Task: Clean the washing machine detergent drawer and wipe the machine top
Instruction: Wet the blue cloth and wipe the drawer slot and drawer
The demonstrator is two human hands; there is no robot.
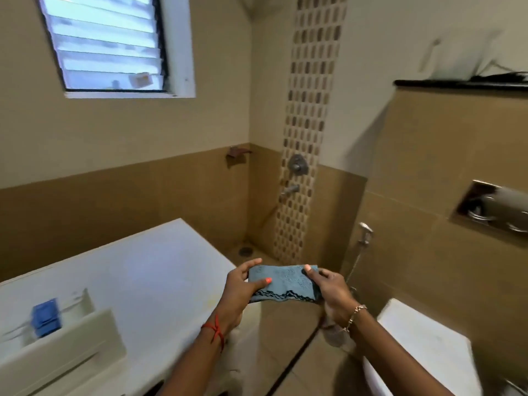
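Gripping a folded blue-grey cloth [283, 282] at its two ends, the left hand [241, 290] and the right hand [333, 294] each pinch it between thumb and fingers and hold it level in the air, just beside the right edge of the white washing machine top [148, 270]. At the lower left the detergent drawer [68, 347] stands pulled out of the machine, a blue insert [45, 317] showing in it. A white toilet [423, 347] sits at the lower right.

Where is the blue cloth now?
Head view, low centre: the blue cloth is gripped by left hand and right hand, right of the washing machine.
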